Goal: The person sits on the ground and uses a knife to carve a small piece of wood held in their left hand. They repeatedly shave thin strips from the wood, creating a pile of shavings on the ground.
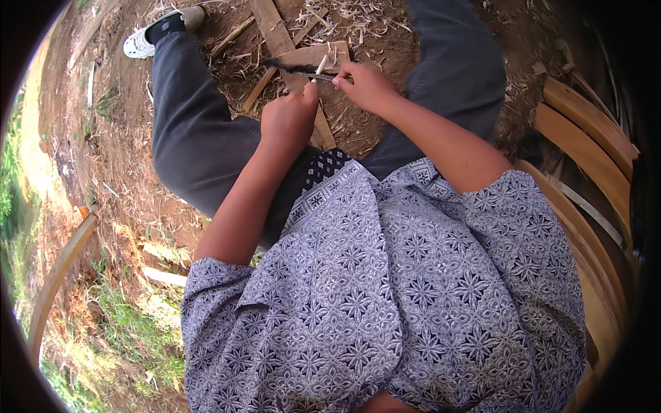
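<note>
My left hand [290,115] is closed in a fist, with the thumb side up. A thin pale wooden stick [321,65] sticks out of the top of it. Just to the right, my right hand [366,85] pinches a knife with a narrow grey blade [321,76]. The blade points left and crosses the stick close above my left fist. Most of the knife's handle is hidden by my fingers. Beneath lies a flat brown board [334,49]. A dark jagged streak beside the blade could be shadow or part of a thing; I cannot tell.
Wooden strips [273,27] lie crossed between my legs, among pale shavings [358,17] on bare soil. At the right, curved-looking brown planks [585,138] stand close to my side. A wooden piece [62,275] and grass [124,313] are at the left.
</note>
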Motion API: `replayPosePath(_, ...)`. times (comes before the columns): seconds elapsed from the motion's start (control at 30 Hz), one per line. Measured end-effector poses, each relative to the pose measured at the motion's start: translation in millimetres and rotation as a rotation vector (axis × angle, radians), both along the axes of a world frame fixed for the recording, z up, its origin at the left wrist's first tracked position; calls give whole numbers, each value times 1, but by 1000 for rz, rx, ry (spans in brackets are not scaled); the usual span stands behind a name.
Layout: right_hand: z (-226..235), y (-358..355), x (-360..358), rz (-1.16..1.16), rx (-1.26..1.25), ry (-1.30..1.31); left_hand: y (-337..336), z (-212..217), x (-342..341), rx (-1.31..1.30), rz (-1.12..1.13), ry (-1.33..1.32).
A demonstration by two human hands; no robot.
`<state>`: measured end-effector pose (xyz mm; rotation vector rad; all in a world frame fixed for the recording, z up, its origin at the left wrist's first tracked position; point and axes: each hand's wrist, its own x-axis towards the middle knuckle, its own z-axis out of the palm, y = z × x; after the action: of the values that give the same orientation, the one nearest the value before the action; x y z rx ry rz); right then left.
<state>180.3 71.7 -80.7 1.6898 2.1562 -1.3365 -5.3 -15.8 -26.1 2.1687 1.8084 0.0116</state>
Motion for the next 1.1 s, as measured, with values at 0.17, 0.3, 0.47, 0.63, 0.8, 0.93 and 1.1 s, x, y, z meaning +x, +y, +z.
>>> replayPosePath(0.17, -8, 4, -6, 9, 17, -35, 0, -3, 4, 16, -30, 16)
replayPosePath(0.3, 8, 9, -22, 35, -12, -150, -2, -6, 1, 28, -33, 23)
replayPosePath(0.47, -39, 31, -16, -106, 31, -230, 2, -1, 3, -63, 12, 9)
replayPosePath(0.63, -13, 17, 0, -46, -13, -17, 0, 2, 1, -47, 36, -8)
replayPosePath(0.8, 7, -1, -4, 22, -11, 13, 0, 2, 1, -24, 6, 24)
replayPosePath(0.93, 4, 0, -14, 24, 33, -27, -2, -4, 0, -9, 10, -2)
replayPosePath(1.1, -24, 16, -27, 10, 15, -206, 0, -1, 2, -48, 20, -15)
